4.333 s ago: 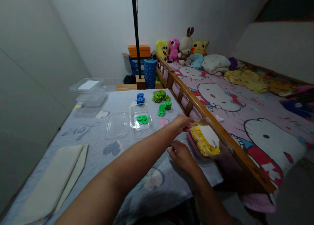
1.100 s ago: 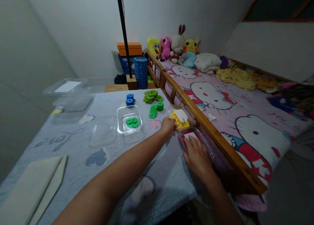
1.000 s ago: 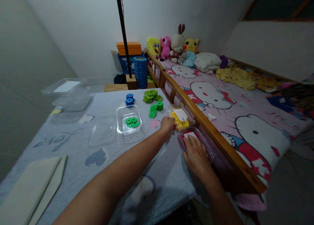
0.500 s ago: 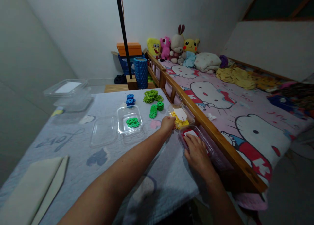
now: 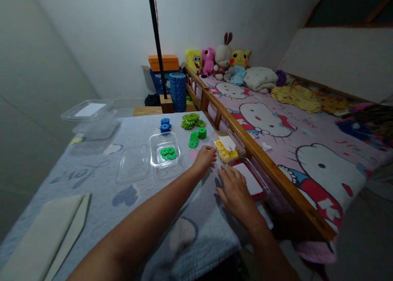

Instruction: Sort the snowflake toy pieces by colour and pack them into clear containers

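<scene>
My left hand hovers just left of a clear box of yellow pieces, fingers loosely bent and nothing visible in them. Close to it is my right hand, spread at the left edge of a clear box of red pieces; whether it touches the box I cannot tell. A white paper covers most of the red pieces, and another white card lies over the yellow ones. Left of my hands stands an open clear box with green flower-shaped pieces inside.
Stacked green pieces, a lime-green pile and blue pieces lie farther back. A clear lid lies left of the open box. Stacked clear containers stand at far left. A wooden bed rail borders the right side.
My left hand has drawn back left from the yellow box. My right hand has slid left off the red box, showing more of the white paper. The view has shifted slightly.
</scene>
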`<state>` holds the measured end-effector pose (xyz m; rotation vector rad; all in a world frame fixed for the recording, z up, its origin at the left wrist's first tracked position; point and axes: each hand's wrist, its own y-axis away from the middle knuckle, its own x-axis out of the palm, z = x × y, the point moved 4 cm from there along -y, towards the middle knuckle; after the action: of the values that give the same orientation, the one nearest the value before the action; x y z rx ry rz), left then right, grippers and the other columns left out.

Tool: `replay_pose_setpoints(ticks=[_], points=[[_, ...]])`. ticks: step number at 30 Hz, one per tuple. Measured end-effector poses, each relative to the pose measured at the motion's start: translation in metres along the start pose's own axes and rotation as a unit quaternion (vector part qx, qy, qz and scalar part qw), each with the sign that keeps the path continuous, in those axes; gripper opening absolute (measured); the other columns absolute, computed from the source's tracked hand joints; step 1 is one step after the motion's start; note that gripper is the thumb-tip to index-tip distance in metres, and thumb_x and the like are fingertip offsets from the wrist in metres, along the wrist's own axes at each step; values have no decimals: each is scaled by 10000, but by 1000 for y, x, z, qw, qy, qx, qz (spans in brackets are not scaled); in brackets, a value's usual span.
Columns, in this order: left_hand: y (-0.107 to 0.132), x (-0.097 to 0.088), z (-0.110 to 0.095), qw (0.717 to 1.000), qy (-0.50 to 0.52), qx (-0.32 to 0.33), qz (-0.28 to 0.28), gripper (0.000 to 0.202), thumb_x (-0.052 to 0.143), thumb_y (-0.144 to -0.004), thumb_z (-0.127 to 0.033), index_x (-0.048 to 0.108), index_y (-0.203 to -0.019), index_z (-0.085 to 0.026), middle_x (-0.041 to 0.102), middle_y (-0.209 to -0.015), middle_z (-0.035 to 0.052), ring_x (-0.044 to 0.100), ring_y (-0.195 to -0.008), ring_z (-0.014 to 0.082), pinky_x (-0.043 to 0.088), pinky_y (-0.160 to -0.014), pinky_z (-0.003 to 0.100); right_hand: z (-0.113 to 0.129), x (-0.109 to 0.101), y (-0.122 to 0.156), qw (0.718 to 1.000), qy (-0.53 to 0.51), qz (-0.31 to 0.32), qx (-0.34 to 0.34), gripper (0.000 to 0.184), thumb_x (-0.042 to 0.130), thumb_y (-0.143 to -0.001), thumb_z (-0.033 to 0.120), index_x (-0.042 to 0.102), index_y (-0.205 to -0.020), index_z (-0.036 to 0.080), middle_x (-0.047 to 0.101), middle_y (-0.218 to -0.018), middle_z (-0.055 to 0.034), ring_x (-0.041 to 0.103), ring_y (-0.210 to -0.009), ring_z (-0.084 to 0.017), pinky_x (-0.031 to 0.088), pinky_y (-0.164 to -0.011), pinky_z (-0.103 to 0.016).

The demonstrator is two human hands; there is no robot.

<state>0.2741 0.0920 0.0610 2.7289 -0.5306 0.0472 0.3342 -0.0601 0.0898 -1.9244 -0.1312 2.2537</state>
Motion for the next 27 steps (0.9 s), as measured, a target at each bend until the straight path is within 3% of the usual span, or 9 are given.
replay_pose_setpoints(ticks=[3,5,8,11,14,16,18,23,27], points=[[25,-38,-18,998,-10,58,-6,176,602,-903,-349,573,-1003,-207,614,-801,-6,585,-648,107,405,-545,196,26,2,-18,999,-24,29,-37,429,593,-914,212,595,-1341,173,556,-1464,-143,475,-1341,-313,409,-1114,-475],[43,-71,-36,981,-54,184,-28,201,589,-892,-374,597,-1009,-211,610,-793,-8,590,-690,127,446,-602,220,38,5,-34,997,-35,41,-52,428,592,-921,221,588,-1347,174,559,-1457,-141,485,-1328,-302,426,-1097,-452],[64,-128,-51,926,-141,310,-162,215,581,-876,-395,623,-970,-207,621,-857,9,590,-771,155,484,-696,265,50,13,-62,995,-43,61,-64,390,582,-930,222,600,-1314,154,607,-1381,-144,526,-1266,-288,446,-1062,-419],[71,-182,-45,855,-221,340,-322,223,570,-868,-385,634,-981,-204,619,-992,43,601,-910,196,505,-770,311,53,26,-93,993,-55,77,-64,323,524,-941,160,635,-1243,143,664,-1253,-145,577,-1174,-255,455,-1021,-369],[63,-216,-22,831,-262,295,-393,246,586,-829,-363,628,-1017,-209,599,-1051,70,581,-1025,251,502,-927,415,46,42,-126,995,-71,62,-18,341,443,-927,65,666,-1175,134,671,-1196,-153,605,-1124,-229,455,-978,-316],[55,-224,-5,837,-289,263,-384,275,600,-824,-372,624,-1047,-212,593,-1077,79,562,-1099,282,438,-1054,499,41,52,-145,995,-84,39,24,356,428,-912,39,673,-1149,138,661,-1189,-147,613,-1102,-217,451,-953,-290],[48,-224,9,847,-292,244,-372,294,591,-835,-379,616,-1068,-201,583,-1090,93,552,-1129,300,423,-1072,536,38,62,-160,993,-100,13,65,351,441,-907,45,664,-1159,145,645,-1197,-139,611,-1100,-212,446,-942,-277],[40,-212,23,881,-227,260,-325,356,594,-859,-411,575,-1143,-198,544,-1185,109,595,-1037,256,547,-886,435,35,85,-180,978,-119,-36,166,360,574,-924,212,582,-1275,137,573,-1265,-155,597,-1127,-230,452,-920,-290],[39,-206,24,870,-240,302,-306,318,601,-868,-388,578,-1131,-213,531,-1191,102,584,-1108,263,518,-996,464,33,99,-184,978,-107,-29,177,355,624,-907,278,587,-1250,193,560,-1247,-127,602,-1107,-237,465,-854,-299]])
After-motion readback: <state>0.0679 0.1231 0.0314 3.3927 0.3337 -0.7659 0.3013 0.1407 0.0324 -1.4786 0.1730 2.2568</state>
